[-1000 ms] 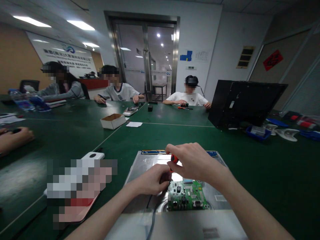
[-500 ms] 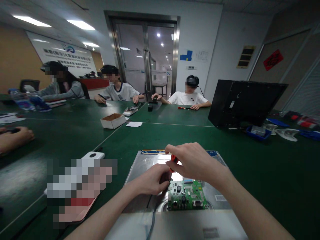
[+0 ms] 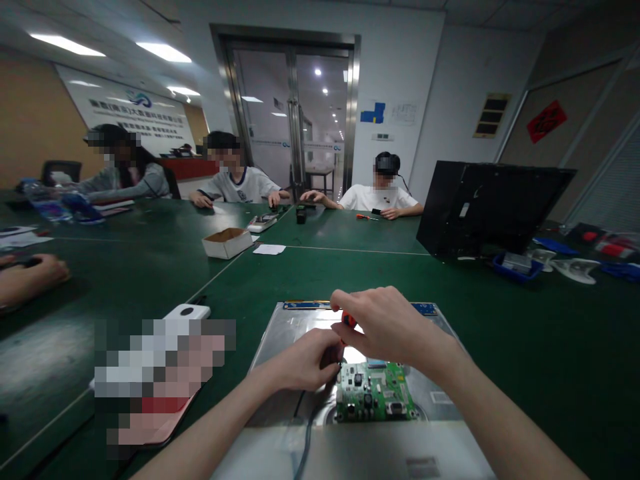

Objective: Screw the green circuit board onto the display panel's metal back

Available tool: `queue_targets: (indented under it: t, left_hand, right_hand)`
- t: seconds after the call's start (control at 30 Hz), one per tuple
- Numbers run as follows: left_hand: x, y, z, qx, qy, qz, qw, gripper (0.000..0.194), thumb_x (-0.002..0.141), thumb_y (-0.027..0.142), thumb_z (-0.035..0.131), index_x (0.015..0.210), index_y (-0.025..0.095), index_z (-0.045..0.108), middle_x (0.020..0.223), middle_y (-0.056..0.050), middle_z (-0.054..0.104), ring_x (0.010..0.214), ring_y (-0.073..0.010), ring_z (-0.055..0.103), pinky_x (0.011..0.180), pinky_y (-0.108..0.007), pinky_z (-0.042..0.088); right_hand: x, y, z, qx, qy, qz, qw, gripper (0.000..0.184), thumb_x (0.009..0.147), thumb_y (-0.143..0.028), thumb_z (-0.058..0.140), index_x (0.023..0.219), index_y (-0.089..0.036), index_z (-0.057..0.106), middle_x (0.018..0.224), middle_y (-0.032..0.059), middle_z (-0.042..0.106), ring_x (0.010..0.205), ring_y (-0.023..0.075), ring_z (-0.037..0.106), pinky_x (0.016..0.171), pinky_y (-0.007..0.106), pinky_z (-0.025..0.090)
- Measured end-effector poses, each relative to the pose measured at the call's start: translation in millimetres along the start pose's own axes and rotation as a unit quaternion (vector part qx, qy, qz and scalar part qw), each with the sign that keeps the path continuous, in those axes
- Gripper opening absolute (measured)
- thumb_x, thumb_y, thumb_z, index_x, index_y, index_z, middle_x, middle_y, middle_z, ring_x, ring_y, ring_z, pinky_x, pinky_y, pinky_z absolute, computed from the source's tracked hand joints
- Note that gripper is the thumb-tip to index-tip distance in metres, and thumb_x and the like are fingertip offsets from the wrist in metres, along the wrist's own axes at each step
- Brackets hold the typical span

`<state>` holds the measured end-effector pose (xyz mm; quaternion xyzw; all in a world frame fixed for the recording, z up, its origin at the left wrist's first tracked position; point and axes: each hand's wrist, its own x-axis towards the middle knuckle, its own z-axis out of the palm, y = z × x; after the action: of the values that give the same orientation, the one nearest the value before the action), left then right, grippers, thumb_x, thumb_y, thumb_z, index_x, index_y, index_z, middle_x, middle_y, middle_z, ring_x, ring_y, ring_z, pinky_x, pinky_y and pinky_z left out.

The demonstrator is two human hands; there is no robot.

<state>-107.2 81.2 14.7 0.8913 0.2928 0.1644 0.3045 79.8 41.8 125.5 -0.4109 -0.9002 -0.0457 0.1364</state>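
Right hand (image 3: pixel 383 323): clamped on the red screwdriver (image 3: pixel 349 320), which looks close to upright, shaft hidden
Left hand (image 3: pixel 313 357): bunched just below, can't tell if it's pinching anything
Circuit board (image 3: pixel 370 393): on the metal panel (image 3: pixel 285 333), just this side of both hands, left one's closer
Blue tray (image 3: pixel 520 274): grey thing (image 3: pixel 517 261) inside
White box (image 3: pixel 220 250): open top, brown inside

A: What has changed since 1 second ago?
B: The rightmost co-worker (image 3: pixel 383 195) now stretches 1 hand (image 3: pixel 314 197) sideways; a small black item (image 3: pixel 376 211) shows beside the other hand (image 3: pixel 393 214).
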Motion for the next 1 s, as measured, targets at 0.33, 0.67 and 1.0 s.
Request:
queue_targets:
  t: [0.33, 0.67, 1.0]
  left_hand:
    - [0.8, 3.2, -1.9, -0.006, -0.005, 0.011, 1.000, 0.013, 0.072, 0.012, 0.052, 0.083, 0.018, 0.050, 0.066, 0.004, 0.049, 0.058, -0.0139, 0.045, 0.054, -0.025, 0.032]
    - [0.1, -2.4, 0.6, -0.016, -0.006, 0.011, 1.000, 0.011, 0.071, 0.014, 0.052, 0.079, 0.019, 0.047, 0.066, 0.004, 0.047, 0.058, -0.0134, 0.043, 0.053, -0.025, 0.032]
    - [-2.2, -3.9, 2.2, 0.003, 0.010, -0.006, 1.000, 0.011, 0.072, 0.014, 0.053, 0.082, 0.019, 0.049, 0.070, 0.002, 0.051, 0.062, -0.0147, 0.048, 0.056, -0.025, 0.036]
  right_hand:
    - [0.5, 0.9, -0.6, 0.006, -0.014, 0.016, 1.000, 0.022, 0.092, -0.041, 0.059, 0.100, -0.021, 0.055, 0.077, 0.0005, 0.072, 0.061, 0.0159, 0.061, 0.051, 0.028, 0.021]
    - [-2.3, 0.8, -2.6, 0.029, -0.005, -0.009, 1.000, 0.016, 0.085, -0.027, 0.059, 0.097, -0.020, 0.054, 0.082, 0.0009, 0.071, 0.062, 0.0135, 0.057, 0.051, 0.027, 0.021]
    - [-0.9, 0.7, -1.9, 0.015, 0.008, 0.004, 1.000, 0.010, 0.083, -0.023, 0.059, 0.091, -0.020, 0.055, 0.077, -0.0001, 0.068, 0.058, 0.0116, 0.052, 0.051, 0.027, 0.019]
